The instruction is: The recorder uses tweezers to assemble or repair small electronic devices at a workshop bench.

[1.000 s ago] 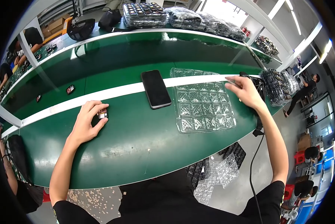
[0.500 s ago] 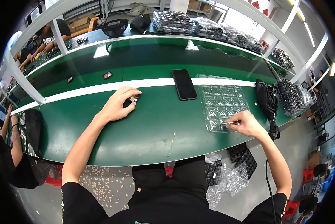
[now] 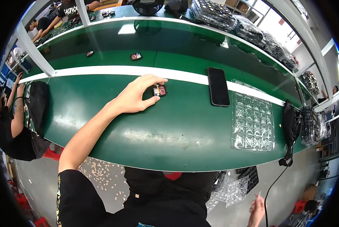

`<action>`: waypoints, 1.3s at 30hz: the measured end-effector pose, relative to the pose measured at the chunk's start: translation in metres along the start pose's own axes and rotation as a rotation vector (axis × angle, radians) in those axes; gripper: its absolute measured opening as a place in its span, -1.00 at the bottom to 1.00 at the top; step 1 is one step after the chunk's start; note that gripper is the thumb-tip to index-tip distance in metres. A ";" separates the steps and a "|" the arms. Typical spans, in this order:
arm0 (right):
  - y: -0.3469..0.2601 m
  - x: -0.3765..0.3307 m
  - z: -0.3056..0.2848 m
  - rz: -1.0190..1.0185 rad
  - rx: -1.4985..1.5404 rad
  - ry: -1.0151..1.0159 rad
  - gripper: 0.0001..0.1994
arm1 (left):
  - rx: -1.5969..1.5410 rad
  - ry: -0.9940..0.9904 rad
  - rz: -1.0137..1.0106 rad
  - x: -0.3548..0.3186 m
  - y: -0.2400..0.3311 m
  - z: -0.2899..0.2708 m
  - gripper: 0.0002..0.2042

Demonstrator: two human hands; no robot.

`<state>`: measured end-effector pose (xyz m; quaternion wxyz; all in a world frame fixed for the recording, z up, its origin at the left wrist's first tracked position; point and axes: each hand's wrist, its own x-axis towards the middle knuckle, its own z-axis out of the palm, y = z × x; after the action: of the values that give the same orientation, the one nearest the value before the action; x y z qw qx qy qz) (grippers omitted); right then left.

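Note:
My left hand rests on the green bench, its thumb and fingers curved round a small electronic module. The module has a dark rim, with red and silver parts on top, and lies close to the thumb tip. Below the bench's front edge, to the right of my lap, is my right hand. Its fingers are curled together; a small pale bit shows at their tips, too blurred to name. A clear plastic blister tray lies on the bench at the right. Left of it sits a black phone.
Two similar modules are beyond the white rail. A black bag with cables stands right of the tray, and stacked trays fill the back. Tan scraps litter the floor. A co-worker sits at left.
My right hand has left the blister tray, where it pinched a small item, and dropped below the bench edge. The head view has shifted; my left hand stays at the module.

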<state>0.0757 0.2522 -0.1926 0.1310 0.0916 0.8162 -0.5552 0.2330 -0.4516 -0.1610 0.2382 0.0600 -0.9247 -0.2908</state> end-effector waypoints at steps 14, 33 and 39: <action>-0.245 -0.032 0.338 -0.668 0.260 -1.027 -0.80 | -0.004 -0.050 -0.034 -0.002 0.012 -0.004 -0.49; -0.216 0.007 0.421 -0.858 -0.054 -0.845 -0.90 | -0.059 -0.121 0.043 0.000 0.033 0.008 -0.47; -0.214 0.004 0.425 -0.998 -0.141 -0.782 -0.89 | -0.065 -0.147 -0.003 -0.001 0.029 0.006 -0.44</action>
<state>0.0568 -0.2215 -0.1539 0.1508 -0.5179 0.6870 -0.4869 0.2320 -0.4241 -0.1490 0.1713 0.0321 -0.9296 -0.3248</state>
